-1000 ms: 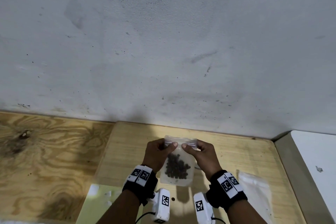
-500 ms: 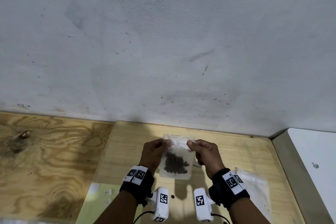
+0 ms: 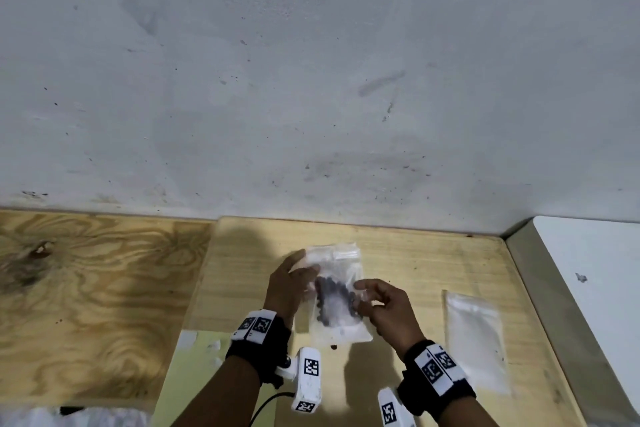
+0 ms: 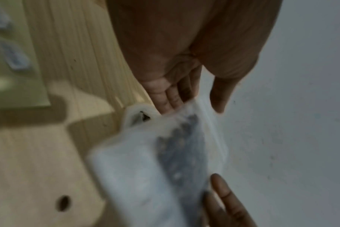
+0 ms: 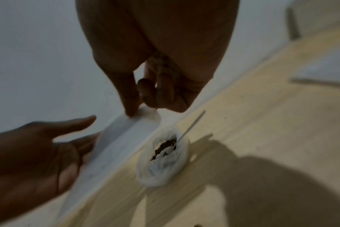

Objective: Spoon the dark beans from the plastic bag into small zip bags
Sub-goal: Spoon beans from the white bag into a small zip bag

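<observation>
A single dark bean [image 3: 333, 346] lies loose on the pale wooden desk [image 3: 426, 263] toward its near edge, just below the bottom corner of the small clear zip bag [image 3: 341, 321] that both hands hold above the desk's middle. The right hand [image 3: 388, 308], nearer the right side, pinches one side edge of the zip bag between thumb and curled fingers [image 5: 145, 90], as the right wrist view shows. The left hand [image 3: 287, 288] has its fingers straight and its thumb held apart; the fingertips [image 4: 171, 106] lie against the bag's upper part near the zip strip, and whether the thumb touches the plastic cannot be told through the blur. A cluster of dark beans [image 3: 334, 295] sits inside the bag, which hangs tilted between the hands. To the right, near the desk's right edge, an empty clear zip bag [image 3: 474, 340] lies flat. In the right wrist view a crumpled white plastic bag [image 5: 163, 159] stands open on the desk with dark beans in it and a thin spoon handle [image 5: 192, 126] sticking out. Beyond the desk's far edge rises a scuffed white wall [image 3: 311, 80].
</observation>
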The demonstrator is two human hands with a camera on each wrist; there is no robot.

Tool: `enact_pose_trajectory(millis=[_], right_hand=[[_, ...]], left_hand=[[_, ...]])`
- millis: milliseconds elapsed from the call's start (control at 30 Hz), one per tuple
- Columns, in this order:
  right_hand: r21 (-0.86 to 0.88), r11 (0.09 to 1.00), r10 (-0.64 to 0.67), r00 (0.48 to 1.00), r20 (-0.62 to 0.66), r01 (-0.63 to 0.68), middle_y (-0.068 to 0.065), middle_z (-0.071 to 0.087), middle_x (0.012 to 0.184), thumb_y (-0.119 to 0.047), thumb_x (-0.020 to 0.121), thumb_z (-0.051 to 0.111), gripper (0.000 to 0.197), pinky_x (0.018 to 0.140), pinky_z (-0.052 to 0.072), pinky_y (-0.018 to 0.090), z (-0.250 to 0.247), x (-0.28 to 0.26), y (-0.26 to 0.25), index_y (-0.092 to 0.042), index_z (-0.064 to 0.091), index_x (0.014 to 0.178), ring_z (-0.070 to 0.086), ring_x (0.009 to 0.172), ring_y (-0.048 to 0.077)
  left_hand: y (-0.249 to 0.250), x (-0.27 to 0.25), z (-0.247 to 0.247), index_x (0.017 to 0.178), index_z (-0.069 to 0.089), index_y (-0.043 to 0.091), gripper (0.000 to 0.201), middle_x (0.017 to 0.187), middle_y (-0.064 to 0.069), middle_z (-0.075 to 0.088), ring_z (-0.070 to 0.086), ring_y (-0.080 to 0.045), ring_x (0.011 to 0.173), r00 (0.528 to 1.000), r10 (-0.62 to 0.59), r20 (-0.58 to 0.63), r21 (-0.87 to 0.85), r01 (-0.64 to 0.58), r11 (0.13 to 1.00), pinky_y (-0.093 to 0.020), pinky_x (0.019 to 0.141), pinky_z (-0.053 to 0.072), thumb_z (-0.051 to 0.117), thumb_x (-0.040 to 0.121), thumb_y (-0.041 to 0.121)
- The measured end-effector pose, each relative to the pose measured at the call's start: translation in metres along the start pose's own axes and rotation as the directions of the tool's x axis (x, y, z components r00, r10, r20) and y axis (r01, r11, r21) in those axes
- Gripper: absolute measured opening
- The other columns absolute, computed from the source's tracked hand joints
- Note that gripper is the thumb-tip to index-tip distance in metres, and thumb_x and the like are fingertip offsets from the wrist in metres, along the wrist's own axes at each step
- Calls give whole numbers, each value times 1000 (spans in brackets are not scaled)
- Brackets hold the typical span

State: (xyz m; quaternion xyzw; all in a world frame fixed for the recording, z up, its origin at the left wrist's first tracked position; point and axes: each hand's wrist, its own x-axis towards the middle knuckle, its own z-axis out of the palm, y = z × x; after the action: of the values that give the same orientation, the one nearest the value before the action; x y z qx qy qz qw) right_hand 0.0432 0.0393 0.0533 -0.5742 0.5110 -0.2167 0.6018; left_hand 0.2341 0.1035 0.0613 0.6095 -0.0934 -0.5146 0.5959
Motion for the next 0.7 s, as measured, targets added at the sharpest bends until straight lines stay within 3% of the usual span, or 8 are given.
enact_pose_trajectory(millis=[33, 100, 200, 367, 433, 567, 633, 700], right_hand=[[36, 999, 21, 999, -40, -19, 6, 59, 81, 7, 79, 73, 28, 46, 40, 13, 1, -3, 3, -16, 74, 96, 51, 50, 2], [72, 996, 49, 996, -76, -44, 5, 57, 84, 7, 81, 70, 30, 42, 37, 12, 6, -11, 10, -13, 72, 102, 50, 52, 4], [-4, 999, 36, 997, -72, -37, 8, 62, 83, 4, 81, 72, 32, 49, 43, 16, 11, -24, 21, -21, 71, 101, 60, 66, 18], [-127, 991, 41, 999, -9, -42, 4, 67, 79, -1, 78, 77, 32, 74, 59, 41, 16, -46, 37, -24, 70, 100, 69, 74, 27], [-201, 979, 50, 999, 22, -44, 1, 66, 80, -4, 76, 78, 32, 73, 58, 36, 17, -57, 46, -26, 70, 99, 66, 73, 20], [-336, 942, 39, 997, 62, -16, -8, 64, 80, -11, 75, 81, 32, 62, 42, 10, 13, -78, 67, -28, 68, 98, 59, 71, 3], [-413, 911, 46, 994, 96, -2, -10, 63, 84, -19, 75, 82, 32, 64, 43, 10, 12, -90, 79, -33, 66, 100, 61, 76, 5], [-469, 883, 64, 990, 125, 2, -9, 63, 89, -25, 75, 80, 34, 72, 50, 21, 13, -101, 93, -38, 63, 101, 63, 83, 11]], left_hand=[[-5, -2, -4, 112, 61, 26, 47, 97, -10, 65, 59, -24, 88, 997, 42, 61, 18, -43, 999, -30, 66, 49, 69, 79, -7], [-17, -10, -13, 114, 61, 30, 63, 106, -3, 68, 65, -23, 97, 986, 123, 116, 242, -149, 959, -28, 63, 53, 68, 69, -14], [-38, -22, -23, 101, 73, 24, 47, 104, 5, 71, 65, -13, 102, 978, 151, 145, 464, -202, 862, -22, 66, 56, 69, 72, -14], [-61, -42, -40, 98, 74, 19, 40, 101, -4, 71, 66, -17, 70, 994, 63, 91, 479, -99, 872, -30, 51, 55, 72, 73, -13], [-72, -54, -44, 100, 74, 17, 39, 101, -4, 70, 66, -20, 69, 997, 31, 74, 516, -64, 854, -31, 52, 57, 71, 74, -12], [-96, -75, -49, 97, 75, 17, 39, 97, 0, 72, 68, -22, 83, 1000, 15, 25, 554, -27, 832, -36, 58, 60, 71, 71, -10], [-110, -88, -50, 94, 76, 20, 39, 92, 4, 72, 67, -21, 83, 1000, 9, -23, 586, 7, 810, -39, 67, 61, 71, 68, -9], [-123, -102, -54, 94, 76, 19, 39, 88, 7, 70, 66, -20, 81, 998, 13, -57, 616, 25, 788, -40, 73, 61, 71, 66, -8]])
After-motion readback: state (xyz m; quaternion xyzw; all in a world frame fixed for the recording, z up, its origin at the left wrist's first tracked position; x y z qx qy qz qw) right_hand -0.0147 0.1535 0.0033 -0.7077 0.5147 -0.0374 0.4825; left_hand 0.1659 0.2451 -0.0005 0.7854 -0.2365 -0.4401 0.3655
